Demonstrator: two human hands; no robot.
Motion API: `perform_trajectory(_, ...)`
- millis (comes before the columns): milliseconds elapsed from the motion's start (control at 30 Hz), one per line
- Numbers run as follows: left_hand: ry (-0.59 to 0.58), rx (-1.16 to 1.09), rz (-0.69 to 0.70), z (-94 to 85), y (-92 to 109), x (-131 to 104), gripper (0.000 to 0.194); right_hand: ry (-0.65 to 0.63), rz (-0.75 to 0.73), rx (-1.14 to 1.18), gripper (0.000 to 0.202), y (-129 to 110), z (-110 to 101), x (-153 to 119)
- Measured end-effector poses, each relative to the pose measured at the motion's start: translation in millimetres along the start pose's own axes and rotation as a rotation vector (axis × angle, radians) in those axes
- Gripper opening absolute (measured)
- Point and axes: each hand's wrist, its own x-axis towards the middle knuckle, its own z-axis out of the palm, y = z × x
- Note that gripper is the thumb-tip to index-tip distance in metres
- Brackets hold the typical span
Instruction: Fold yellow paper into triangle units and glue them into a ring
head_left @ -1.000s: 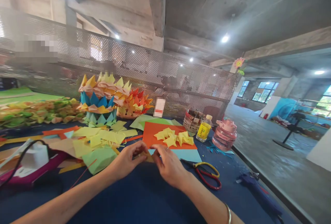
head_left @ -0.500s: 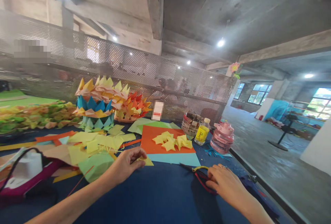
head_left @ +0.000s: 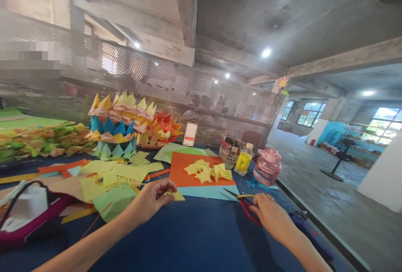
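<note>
My left hand [head_left: 157,196], its thumb and fingers pinched together, holds a small piece of yellow paper [head_left: 179,196] just above the dark blue table [head_left: 188,234]. To the right, my right hand [head_left: 270,214] grips a pair of scissors [head_left: 241,197] by the handles, which are red and yellowish. Their dark blades point left, over the edge of a light blue sheet [head_left: 204,192], apart from the paper in my left hand. Several folded yellow paper pieces [head_left: 204,173] lie on an orange sheet [head_left: 176,171] beyond my hands.
Loose yellow sheets [head_left: 117,173] and a green paper [head_left: 114,203] lie left. Behind them stand folded-paper flowers [head_left: 113,126]. A basket [head_left: 230,150], a yellow-labelled bottle [head_left: 244,161] and a pink jug [head_left: 267,166] line the back right. A magenta-and-white device [head_left: 40,217] sits front left.
The scissors have turned so their blades slant up over the light blue sheet, and my right hand has shifted slightly. My left hand keeps its pinch on the yellow paper.
</note>
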Motion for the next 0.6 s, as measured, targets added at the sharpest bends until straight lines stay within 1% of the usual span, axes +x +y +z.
perform_trajectory(100,0.009,0.027,-0.009,-0.3,0.0,-0.6,0.023,0.007,0.18,-0.067,0.019,3.7,-3.5,8.5)
perform_trajectory(167,0.016,0.039,-0.02,-0.3,-0.4,-0.8,0.025,-0.006,0.272,-0.073,0.02,3.0,0.7,16.3)
perform_trajectory(267,0.01,0.043,-0.03,-0.2,-0.6,-0.7,0.026,-0.033,0.295,-0.063,0.014,-1.4,10.8,23.3)
perform_trajectory(367,-0.006,0.029,-0.033,0.3,0.5,-1.2,0.025,-0.025,0.257,-0.07,0.013,1.6,10.0,17.0)
perform_trajectory(433,-0.013,0.022,-0.035,0.9,1.1,-1.8,0.024,0.014,0.239,-0.086,0.02,15.1,2.5,4.7)
perform_trajectory(500,-0.016,0.017,-0.027,1.8,1.5,-2.4,0.022,0.077,0.26,-0.112,0.025,38.8,-2.8,-12.4)
perform_trajectory(533,-0.021,0.017,-0.021,2.2,1.6,-2.7,0.021,0.103,0.281,-0.12,0.025,53.4,-2.0,-21.7)
perform_trajectory(567,-0.027,0.019,-0.016,2.6,2.0,-2.8,0.02,0.107,0.298,-0.112,0.022,68.6,1.7,-30.7)
perform_trajectory(600,-0.031,0.022,-0.012,2.9,2.4,-2.9,0.019,0.112,0.346,-0.094,0.02,83.7,8.4,-39.0)
